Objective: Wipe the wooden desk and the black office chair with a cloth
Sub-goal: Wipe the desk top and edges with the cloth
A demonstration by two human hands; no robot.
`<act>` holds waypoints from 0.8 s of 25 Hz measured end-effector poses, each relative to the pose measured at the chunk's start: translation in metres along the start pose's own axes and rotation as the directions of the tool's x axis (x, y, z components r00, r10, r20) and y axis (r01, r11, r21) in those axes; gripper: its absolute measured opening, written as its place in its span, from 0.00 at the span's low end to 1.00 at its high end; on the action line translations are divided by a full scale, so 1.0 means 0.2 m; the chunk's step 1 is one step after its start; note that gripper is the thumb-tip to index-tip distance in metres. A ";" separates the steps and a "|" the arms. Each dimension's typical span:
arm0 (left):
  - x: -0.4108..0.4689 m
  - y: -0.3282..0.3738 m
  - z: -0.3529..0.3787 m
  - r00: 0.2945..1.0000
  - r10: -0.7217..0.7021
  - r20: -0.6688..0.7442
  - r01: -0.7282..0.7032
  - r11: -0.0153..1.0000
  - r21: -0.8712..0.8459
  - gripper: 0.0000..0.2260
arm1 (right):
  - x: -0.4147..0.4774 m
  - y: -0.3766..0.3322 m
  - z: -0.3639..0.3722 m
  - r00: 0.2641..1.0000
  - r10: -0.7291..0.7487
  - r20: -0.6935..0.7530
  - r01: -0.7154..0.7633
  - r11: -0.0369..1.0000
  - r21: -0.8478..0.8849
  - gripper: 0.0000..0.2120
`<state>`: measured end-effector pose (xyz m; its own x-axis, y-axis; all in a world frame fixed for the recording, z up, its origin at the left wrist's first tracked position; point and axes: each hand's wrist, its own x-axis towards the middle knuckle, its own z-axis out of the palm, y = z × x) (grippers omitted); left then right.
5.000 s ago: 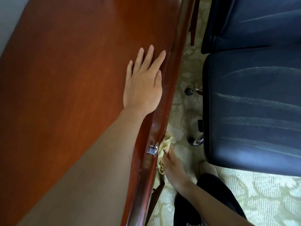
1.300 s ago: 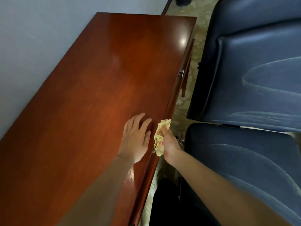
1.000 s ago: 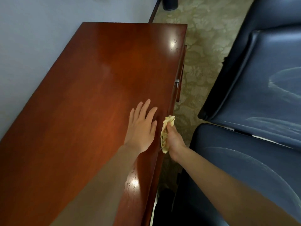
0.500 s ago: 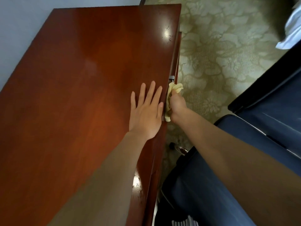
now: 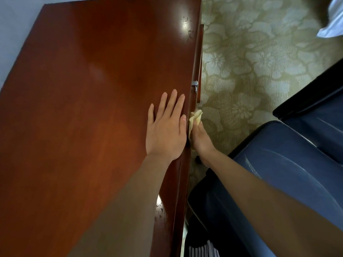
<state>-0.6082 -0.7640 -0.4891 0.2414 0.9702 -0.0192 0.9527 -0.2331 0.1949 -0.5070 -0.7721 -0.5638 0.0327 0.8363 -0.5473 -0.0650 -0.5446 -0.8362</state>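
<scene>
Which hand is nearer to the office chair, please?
Right. The right hand, gripping the cloth, is at the front edge of the desk, facing the chair; the left hand lies flat on the desk top.

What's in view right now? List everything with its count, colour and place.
desk: one, glossy reddish-brown wood, fills the left of the view.
drawer handle: one, silver metal, on the desk's front edge, beyond the cloth.
cloth: one, pale yellow, bunched against the desk's front edge.
office chair: one, dark blue-black, lower right, beside the desk.
carpet: one, olive with a pale floral pattern, upper right.
wall: one, pale grey, upper left, behind the desk.
white object: one, top right corner, too cut off to identify.
striped fabric: one patch, black and white, bottom edge.
left hand: one, flat on the desk top, fingers straight.
right hand: one, grips the cloth.
</scene>
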 end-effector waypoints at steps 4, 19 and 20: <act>-0.01 0.00 0.01 1.000 0.001 0.002 -0.001 1.000 0.000 0.23 | -0.16 0.13 0.01 0.997 0.064 0.037 -0.063 0.998 -0.018 0.24; -0.01 0.00 0.00 0.999 0.036 0.031 -0.037 0.999 0.026 0.26 | -0.51 0.15 0.08 0.993 -0.007 0.114 -0.040 0.916 0.400 0.16; -0.02 0.00 0.00 0.998 0.040 0.038 -0.041 0.999 0.022 0.26 | -0.47 0.09 0.07 0.994 -0.057 0.095 0.016 0.922 0.388 0.17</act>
<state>-0.6084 -0.7672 -0.4891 0.2858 0.9571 -0.0487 0.9460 -0.2737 0.1735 -0.5256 -0.8602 -0.5264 -0.0584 0.8682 -0.4928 -0.4462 -0.4643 -0.7651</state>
